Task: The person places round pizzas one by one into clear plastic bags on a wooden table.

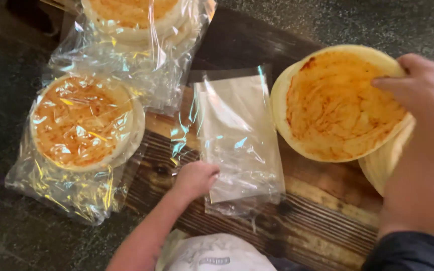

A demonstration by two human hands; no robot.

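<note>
Two hands work over a wooden board (322, 226). Nearest, the left hand (196, 178) rests w/ curled fingers on the lower left edge of a stack of empty clear bags (239, 135), prob. pinning it flat so it won't slide; can't tell if it pinches the film or just presses. To the right, the right hand (423, 100) is closed on the top flatbread (337, 103), fingers (393, 83) over its upper right rim, thumb hidden; the round is tilted up off the flatbread pile (385, 160) below it, well apart from the bags. Farther left, a bagged flatbread stack (84, 123) sits on the dark counter (6, 75); another wrapped stack (134, 15) lies at the far edge.
</note>
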